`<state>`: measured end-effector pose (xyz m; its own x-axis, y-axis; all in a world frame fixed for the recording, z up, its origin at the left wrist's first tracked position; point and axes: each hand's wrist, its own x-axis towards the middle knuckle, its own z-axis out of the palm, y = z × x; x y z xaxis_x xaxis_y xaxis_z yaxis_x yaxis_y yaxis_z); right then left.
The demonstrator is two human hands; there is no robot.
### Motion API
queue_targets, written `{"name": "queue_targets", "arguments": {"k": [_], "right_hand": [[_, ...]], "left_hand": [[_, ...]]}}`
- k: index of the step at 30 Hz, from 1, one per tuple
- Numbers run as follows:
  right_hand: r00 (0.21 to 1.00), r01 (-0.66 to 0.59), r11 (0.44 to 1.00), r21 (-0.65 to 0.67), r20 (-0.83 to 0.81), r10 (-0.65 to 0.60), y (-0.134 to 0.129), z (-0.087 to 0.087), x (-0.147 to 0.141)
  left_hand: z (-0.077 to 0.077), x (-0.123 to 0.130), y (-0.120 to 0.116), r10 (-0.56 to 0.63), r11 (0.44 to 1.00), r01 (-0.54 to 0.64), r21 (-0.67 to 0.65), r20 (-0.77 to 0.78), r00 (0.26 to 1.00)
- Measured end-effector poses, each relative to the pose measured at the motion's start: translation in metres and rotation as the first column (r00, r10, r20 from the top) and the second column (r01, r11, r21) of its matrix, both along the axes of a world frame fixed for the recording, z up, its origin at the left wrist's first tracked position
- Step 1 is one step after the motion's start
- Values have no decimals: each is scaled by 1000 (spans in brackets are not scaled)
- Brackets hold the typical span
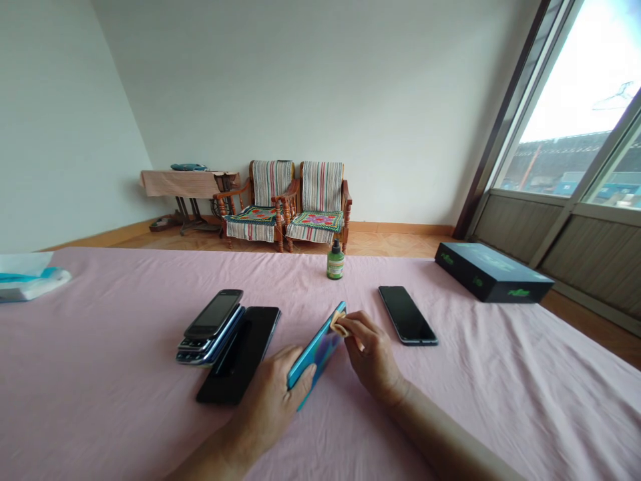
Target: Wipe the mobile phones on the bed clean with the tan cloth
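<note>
My left hand grips a blue phone by its lower end, tilted up on its edge above the pink cloth. In my right hand, a small tan cloth is pinched against the phone's upper end. To the left lies a large black phone, and a stack of smaller phones rests partly against it. Another dark phone lies face up, right of my right hand.
A green pump bottle stands near the far edge of the pink-covered surface. A black box sits at the right, a white and blue packet at the far left. Two chairs stand beyond.
</note>
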<state>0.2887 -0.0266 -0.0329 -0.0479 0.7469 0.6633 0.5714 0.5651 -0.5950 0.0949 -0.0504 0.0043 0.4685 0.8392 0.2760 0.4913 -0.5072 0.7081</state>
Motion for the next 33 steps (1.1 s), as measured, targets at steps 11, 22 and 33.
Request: {"name": "queue_targets", "arguments": {"k": [11,22,33], "right_hand": [[931,195,952,-235,-260,-255,18,-7,5],[911,152,979,-138,-364,-193,13,7,4],[922,182,974,-133,-322,-216,15,6,4]], "left_hand": [[-6,-1,3,23,999,-21,42,-54,998],[-2,0,2,-20,999,23,42,-50,999],[0,0,1,-26,999,28,34,-56,998]]}}
